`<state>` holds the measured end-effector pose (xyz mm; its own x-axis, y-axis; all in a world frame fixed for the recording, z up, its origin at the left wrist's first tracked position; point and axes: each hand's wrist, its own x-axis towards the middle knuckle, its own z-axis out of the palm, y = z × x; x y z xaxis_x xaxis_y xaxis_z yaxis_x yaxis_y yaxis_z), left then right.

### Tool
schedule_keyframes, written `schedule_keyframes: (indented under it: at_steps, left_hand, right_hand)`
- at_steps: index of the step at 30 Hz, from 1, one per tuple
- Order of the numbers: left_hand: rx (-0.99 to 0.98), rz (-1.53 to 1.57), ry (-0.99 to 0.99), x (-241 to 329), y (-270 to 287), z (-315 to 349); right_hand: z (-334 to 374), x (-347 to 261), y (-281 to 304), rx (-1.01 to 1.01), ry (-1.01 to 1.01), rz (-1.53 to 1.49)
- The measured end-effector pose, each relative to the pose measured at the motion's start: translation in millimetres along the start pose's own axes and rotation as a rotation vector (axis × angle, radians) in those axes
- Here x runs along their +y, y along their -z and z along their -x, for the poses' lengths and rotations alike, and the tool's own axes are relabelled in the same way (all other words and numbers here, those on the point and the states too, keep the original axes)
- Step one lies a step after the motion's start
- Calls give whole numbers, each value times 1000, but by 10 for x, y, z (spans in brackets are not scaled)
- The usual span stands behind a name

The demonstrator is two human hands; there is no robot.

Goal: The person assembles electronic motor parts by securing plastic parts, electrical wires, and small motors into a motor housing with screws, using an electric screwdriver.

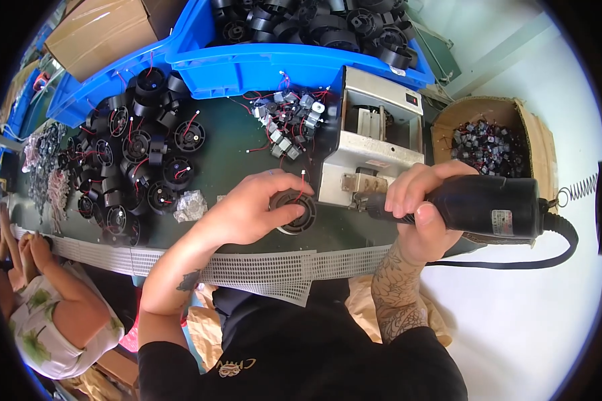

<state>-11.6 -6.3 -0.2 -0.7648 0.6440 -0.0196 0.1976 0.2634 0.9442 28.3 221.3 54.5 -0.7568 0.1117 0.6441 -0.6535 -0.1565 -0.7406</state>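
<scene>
My left hand [244, 208] is closed around a round black plastic housing [307, 215] on the green table, with a short red wire and white connector standing up from it. In my right hand [418, 204] lies a black electric screwdriver [491, 200], held nearly level with its tip pointing left. That tip is close to the front block of a metal screw feeder [371, 152]; whether they touch, I cannot tell. Behind my left hand is a heap of small silver motors [287, 123] with red wires.
Many black housings [137, 144] are piled at the left. A blue bin [241, 67] of black parts stands behind. To the right, a cardboard box [535, 144] holds small motors. A coiled cord [578, 192] hangs near the screwdriver. Another person's hands [37, 247] rest at the far left.
</scene>
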Motion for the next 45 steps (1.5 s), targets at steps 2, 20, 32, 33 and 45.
schedule_keyframes:
  at_steps: [2, 20, 32, 33, 45]
  left_hand:
    - [22, 6, -59, -2, -3, 2]
    - [-19, 83, -52, -64, 11, -10]
    - [-12, 20, -120, -129, 13, -28]
    - [-11, 31, -119, -140, 5, -29]
    - [-23, 33, -107, -68, 21, -12]
  right_hand:
    - [-7, -3, 21, -9, 15, 10]
    - [-17, 25, 51, 13, 21, -135]
    - [-55, -2, 40, -121, -75, -208]
    - [-40, -18, 34, -171, -126, -250]
    - [-92, -80, -481, -341, -167, -256]
